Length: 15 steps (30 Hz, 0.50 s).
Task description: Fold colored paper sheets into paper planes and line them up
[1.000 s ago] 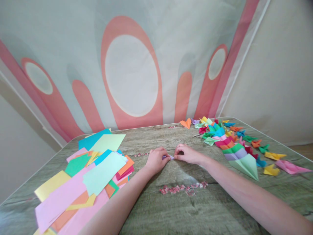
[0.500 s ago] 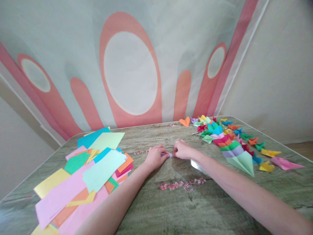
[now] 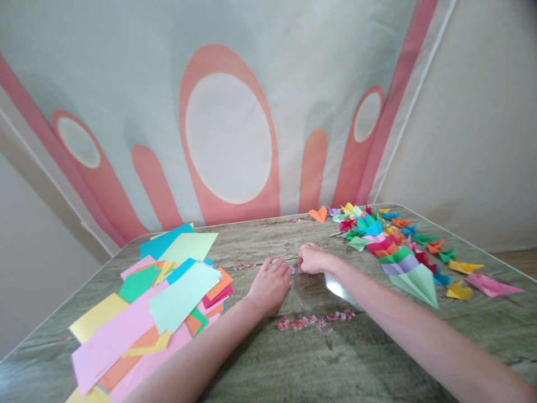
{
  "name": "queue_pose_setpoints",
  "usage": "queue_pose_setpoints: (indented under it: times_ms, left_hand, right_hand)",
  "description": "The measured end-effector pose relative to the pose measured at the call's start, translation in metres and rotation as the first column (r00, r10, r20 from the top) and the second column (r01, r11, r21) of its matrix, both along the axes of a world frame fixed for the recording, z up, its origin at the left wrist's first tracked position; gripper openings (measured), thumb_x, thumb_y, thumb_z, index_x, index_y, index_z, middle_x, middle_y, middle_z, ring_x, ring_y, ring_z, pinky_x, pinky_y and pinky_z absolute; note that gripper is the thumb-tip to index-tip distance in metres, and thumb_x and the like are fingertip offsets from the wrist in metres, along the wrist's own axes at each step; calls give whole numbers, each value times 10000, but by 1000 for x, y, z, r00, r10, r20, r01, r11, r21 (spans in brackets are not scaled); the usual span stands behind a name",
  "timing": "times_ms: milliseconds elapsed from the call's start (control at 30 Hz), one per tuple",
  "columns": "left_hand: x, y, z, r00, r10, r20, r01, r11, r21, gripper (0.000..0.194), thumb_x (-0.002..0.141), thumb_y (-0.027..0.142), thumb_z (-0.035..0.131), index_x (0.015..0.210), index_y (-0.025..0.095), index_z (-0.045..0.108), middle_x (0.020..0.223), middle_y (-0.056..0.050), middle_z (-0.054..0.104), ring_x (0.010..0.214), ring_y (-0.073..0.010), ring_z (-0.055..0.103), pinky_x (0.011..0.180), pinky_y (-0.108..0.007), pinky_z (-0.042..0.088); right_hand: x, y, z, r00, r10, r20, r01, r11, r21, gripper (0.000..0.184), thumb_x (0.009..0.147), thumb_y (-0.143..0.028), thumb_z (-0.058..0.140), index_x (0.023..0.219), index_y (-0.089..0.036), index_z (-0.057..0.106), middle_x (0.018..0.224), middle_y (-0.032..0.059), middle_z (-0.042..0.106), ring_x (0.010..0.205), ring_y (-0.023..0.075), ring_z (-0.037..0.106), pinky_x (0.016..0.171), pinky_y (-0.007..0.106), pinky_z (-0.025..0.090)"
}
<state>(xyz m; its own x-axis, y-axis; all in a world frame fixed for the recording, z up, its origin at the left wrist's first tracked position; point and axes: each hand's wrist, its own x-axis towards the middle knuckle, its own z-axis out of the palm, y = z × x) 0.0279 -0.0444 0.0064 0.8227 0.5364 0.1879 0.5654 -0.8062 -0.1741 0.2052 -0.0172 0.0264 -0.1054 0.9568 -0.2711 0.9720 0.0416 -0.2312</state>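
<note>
Left hand (image 3: 271, 284): changed since the earlier frame, fingers now laid out flatter over the purple paper (image 3: 295, 271) rather than bunched at its edge. Right hand (image 3: 312, 259): about where it was, at the strip's right end.

Item, the hands: near each other, a short span of purple showing between them. Left, palm down, fingers extended and slightly spread on the paper. Right, fingers curled in; whether they pinch the strip or only press it, cannot tell.

Item, purple paper: small, narrow, low against the table (image 3: 255, 246), mostly covered by the left fingers. Appears partly worked; its folds are too small to read.

Item, finished-looking work, right of the right hand: many small folded pieces in mixed colours, among them a pink folded piece (image 3: 494, 285), a yellow folded piece (image 3: 458, 290) and a mint pointed piece (image 3: 413, 280) at the near end of an overlapping row. Orange heart (image 3: 319, 214): beyond the right hand.

Item, flat stock, left of the left hand: loose overlapping heap, including a pale green sheet (image 3: 184, 296) and a long pink sheet (image 3: 117, 336), seemingly unworked.

Item, containers: none seen; papers lie directly on the table or on one another.
</note>
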Motion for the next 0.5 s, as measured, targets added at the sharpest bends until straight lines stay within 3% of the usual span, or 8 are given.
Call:
queue_pose_setpoints:
  times_ms: [100,200,367,500]
  left_hand:
    - [-3,-6,-1,1000,12,21,-11,1000,-20,398,916,348,374,1275,183,419,1235,-87,520,1214,-232,382,1051,-421,181]
    - [-5,-3,0,999,1,40,1,999,-52,365,919,346,372,1253,215,443,1231,-70,524,1213,-227,384,1052,-423,184]
    - [-5,16,-1,992,-26,120,46,985,-169,249,910,296,422,1106,249,568,1026,-29,612,1007,-178,524,1003,-375,267]
    - [0,32,-8,974,28,225,30,967,-253,238,881,349,478,1016,251,648,928,-36,617,902,-178,550,863,-317,377]
  right_hand:
    - [-1,-2,4,1000,11,0,-11,1000,-7,183,648,-316,653,786,-222,727,905,84,660,1048,271,516,784,310,441]
    - [-1,-3,7,1000,16,-1,-16,1000,-10,198,635,-322,666,793,-222,731,938,86,658,1055,275,512,790,313,439]
    - [1,-2,6,1000,26,-4,-26,1000,-4,193,643,-250,630,805,-219,731,991,86,650,1060,267,509,804,314,432]
    - [3,-2,5,999,33,-4,-33,999,-8,211,634,-223,612,809,-215,729,997,92,643,1062,267,508,789,309,435]
